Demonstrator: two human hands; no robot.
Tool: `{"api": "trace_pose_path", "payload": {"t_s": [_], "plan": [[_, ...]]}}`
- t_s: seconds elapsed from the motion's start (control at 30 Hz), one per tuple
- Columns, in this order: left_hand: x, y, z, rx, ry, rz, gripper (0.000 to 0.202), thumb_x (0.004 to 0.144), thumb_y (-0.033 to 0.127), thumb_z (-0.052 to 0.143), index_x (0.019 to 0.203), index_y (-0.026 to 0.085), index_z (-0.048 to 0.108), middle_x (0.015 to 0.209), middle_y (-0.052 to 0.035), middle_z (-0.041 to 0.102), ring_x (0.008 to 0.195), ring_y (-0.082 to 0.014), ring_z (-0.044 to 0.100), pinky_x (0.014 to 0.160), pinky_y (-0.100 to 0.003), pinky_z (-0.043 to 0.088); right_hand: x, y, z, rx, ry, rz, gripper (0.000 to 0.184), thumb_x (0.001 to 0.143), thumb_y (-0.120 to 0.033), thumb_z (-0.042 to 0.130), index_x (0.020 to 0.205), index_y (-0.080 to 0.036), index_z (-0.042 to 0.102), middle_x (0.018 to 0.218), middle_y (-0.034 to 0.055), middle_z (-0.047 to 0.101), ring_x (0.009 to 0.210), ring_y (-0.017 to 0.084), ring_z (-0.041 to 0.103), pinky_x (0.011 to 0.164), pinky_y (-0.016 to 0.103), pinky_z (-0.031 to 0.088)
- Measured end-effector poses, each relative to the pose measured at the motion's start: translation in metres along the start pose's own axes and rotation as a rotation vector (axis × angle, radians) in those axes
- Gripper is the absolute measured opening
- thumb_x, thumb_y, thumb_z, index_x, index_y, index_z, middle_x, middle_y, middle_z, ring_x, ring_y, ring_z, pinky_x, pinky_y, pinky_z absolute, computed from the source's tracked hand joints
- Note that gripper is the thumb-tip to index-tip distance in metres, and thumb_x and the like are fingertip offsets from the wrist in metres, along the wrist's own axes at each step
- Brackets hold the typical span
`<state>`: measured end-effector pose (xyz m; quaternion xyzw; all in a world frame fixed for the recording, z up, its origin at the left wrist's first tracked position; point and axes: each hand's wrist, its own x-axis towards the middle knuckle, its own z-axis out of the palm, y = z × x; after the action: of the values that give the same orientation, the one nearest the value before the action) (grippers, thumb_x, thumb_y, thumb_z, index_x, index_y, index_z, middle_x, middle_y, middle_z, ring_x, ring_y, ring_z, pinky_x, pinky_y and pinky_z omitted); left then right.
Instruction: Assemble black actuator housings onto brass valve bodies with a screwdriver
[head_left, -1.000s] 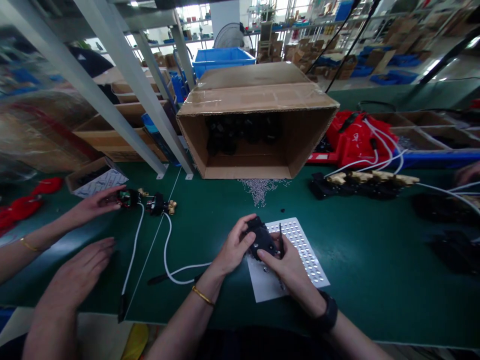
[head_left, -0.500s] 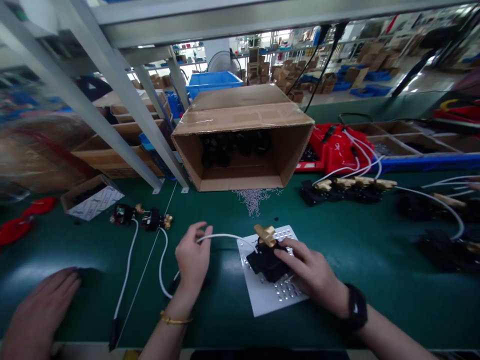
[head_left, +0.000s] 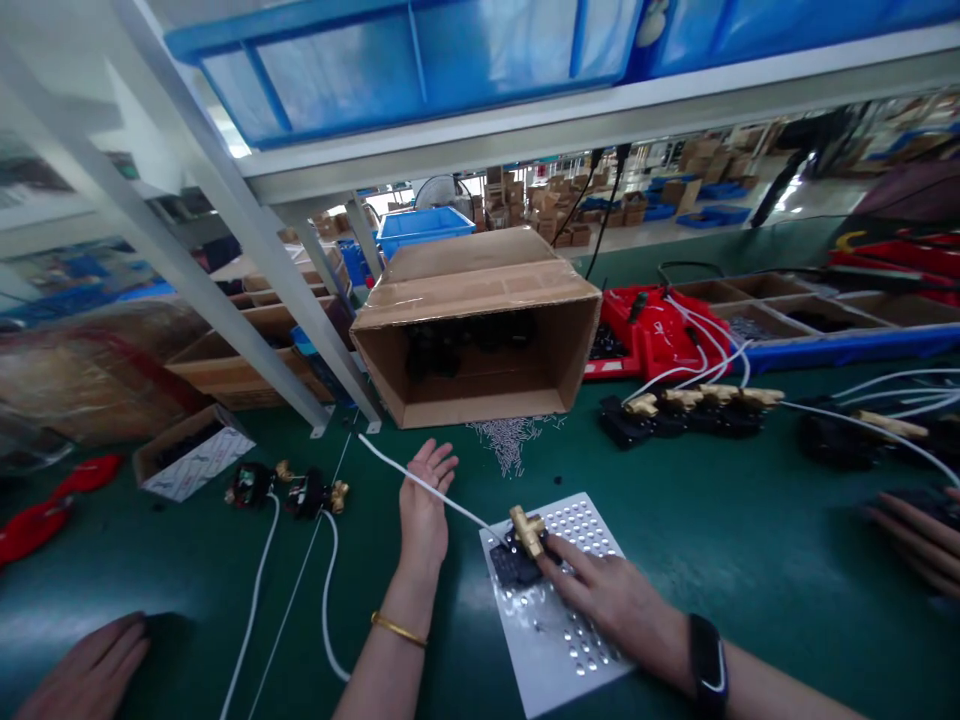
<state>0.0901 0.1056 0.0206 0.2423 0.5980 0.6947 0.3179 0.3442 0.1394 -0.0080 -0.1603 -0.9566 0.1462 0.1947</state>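
A black device with a brass tee fitting (head_left: 527, 531) sits on a white plate with rows of holes (head_left: 529, 652). My right hand (head_left: 600, 590), a black band on its wrist, grips the device at its right side with thumb and fingers. From the device a white cable (head_left: 394, 462) runs up and left to a free end near the shelf post. My left hand (head_left: 426, 505) is turned palm up, fingers apart, and the cable passes across it without a closed grip. Two similar devices with brass fittings (head_left: 319, 493) and white cables lie left of my left hand.
A cardboard box (head_left: 480, 290) on its side holds dark parts; small pins (head_left: 504, 440) are scattered before it. Several devices with brass fittings (head_left: 697, 405) line the right. Other people's hands rest at far left (head_left: 90, 665) and far right (head_left: 919, 535). A shelf post (head_left: 262, 260) stands left.
My left hand has moved up and right and opened; the cable now stretches straighter past it. The device now lies flatter on the plate. Another person's hand has appeared at right.
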Motion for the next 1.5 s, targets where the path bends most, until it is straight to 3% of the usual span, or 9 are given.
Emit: {"api": "trace_pose_path", "payload": {"t_s": [0.1, 0.17, 0.27, 0.43, 0.7, 0.97, 1.2, 1.33, 1.5], "plan": [[0.009, -0.019, 0.009, 0.262, -0.199, 0.105, 0.06, 0.088, 0.055, 0.009, 0.099, 0.013, 0.051, 0.085, -0.0102, 0.061, 0.076, -0.0175, 0.06, 0.073, -0.034, 0.048, 0.015, 0.008, -0.013, 0.143, 0.082, 0.164, 0.029, 0.091, -0.015, 0.035, 0.103, -0.021, 0.061, 0.099, 0.0082, 0.065, 0.076, 0.018, 0.063, 0.062, 0.029, 0.051], [0.016, -0.032, 0.017, 0.469, -0.249, 0.146, 0.041, 0.089, 0.046, 0.025, 0.089, 0.015, 0.053, 0.075, -0.005, 0.058, 0.072, -0.0163, 0.057, 0.071, -0.031, 0.046, 0.04, 0.019, -0.017, 0.182, 0.074, 0.34, 0.026, 0.09, -0.015, 0.037, 0.097, -0.02, 0.062, 0.093, 0.007, 0.065, 0.082, 0.018, 0.062, 0.07, 0.03, 0.05], [0.023, -0.046, 0.031, 0.642, -0.288, 0.167, 0.012, 0.077, 0.028, 0.053, 0.083, 0.017, 0.054, 0.072, -0.0015, 0.054, 0.078, -0.019, 0.054, 0.076, -0.034, 0.042, 0.083, 0.037, -0.01, 0.109, -0.051, 0.496, 0.023, 0.083, -0.014, 0.052, 0.102, -0.021, 0.061, 0.1, 0.0062, 0.064, 0.092, 0.021, 0.06, 0.078, 0.031, 0.046], [0.021, -0.052, 0.051, 0.877, -0.287, 0.22, 0.011, 0.065, 0.01, 0.058, 0.069, 0.017, 0.052, 0.079, -0.0058, 0.052, 0.089, -0.027, 0.049, 0.081, -0.041, 0.035, 0.123, 0.051, 0.015, -0.01, -0.084, 0.564, 0.032, 0.072, -0.002, 0.056, 0.099, -0.02, 0.061, 0.094, 0.008, 0.066, 0.088, 0.024, 0.062, 0.071, 0.031, 0.046], [0.019, -0.054, 0.047, 0.846, -0.271, 0.197, 0.014, 0.067, 0.003, 0.051, 0.069, 0.016, 0.052, 0.082, -0.005, 0.055, 0.085, -0.021, 0.048, 0.078, -0.033, 0.035, 0.108, 0.061, 0.034, -0.063, -0.157, 0.457, 0.035, 0.085, -0.004, 0.036, 0.114, -0.009, 0.055, 0.116, 0.0211, 0.056, 0.096, 0.026, 0.06, 0.079, 0.034, 0.044], [0.004, -0.049, 0.013, 0.445, -0.153, -0.056, 0.018, 0.071, 0.006, 0.049, 0.086, 0.012, 0.056, 0.065, 0.0008, 0.054, 0.059, -0.0097, 0.049, 0.058, -0.021, 0.039, 0.112, 0.06, 0.023, 0.189, -0.032, 0.533, 0.011, 0.081, -0.011, 0.045, 0.081, -0.015, 0.055, 0.084, 0.0121, 0.062, 0.078, 0.025, 0.06, 0.068, 0.033, 0.041], [-0.048, -0.049, -0.016, 0.186, -0.097, -0.244, 0.03, 0.075, 0.034, 0.056, 0.092, 0.009, 0.058, 0.076, -0.0081, 0.067, 0.064, -0.0122, 0.061, 0.063, -0.024, 0.047, 0.074, 0.044, 0.01, 0.546, 0.019, 0.682, 0.016, 0.078, -0.028, 0.052, 0.089, -0.017, 0.058, 0.082, 0.0044, 0.064, 0.074, 0.018, 0.059, 0.066, 0.028, 0.045], [-0.057, -0.052, -0.01, 0.214, -0.124, -0.236, 0.021, 0.069, 0.03, 0.062, 0.078, 0.011, 0.064, 0.069, -0.0063, 0.068, 0.063, -0.0137, 0.061, 0.061, -0.023, 0.046, 0.061, 0.036, 0.014, 0.743, 0.052, 0.788, 0.019, 0.07, -0.033, 0.058, 0.078, -0.015, 0.061, 0.069, 0.0048, 0.064, 0.063, 0.018, 0.059, 0.057, 0.028, 0.044], [-0.051, -0.049, 0.003, 0.336, -0.223, -0.168, 0.008, 0.067, 0.016, 0.06, 0.069, 0.014, 0.067, 0.066, -0.0024, 0.066, 0.061, -0.0142, 0.059, 0.06, -0.023, 0.042, 0.068, 0.032, 0.012, 0.752, -0.045, 0.69, 0.014, 0.074, -0.027, 0.054, 0.075, -0.016, 0.063, 0.073, 0.0042, 0.067, 0.069, 0.019, 0.061, 0.062, 0.028, 0.045]]}}
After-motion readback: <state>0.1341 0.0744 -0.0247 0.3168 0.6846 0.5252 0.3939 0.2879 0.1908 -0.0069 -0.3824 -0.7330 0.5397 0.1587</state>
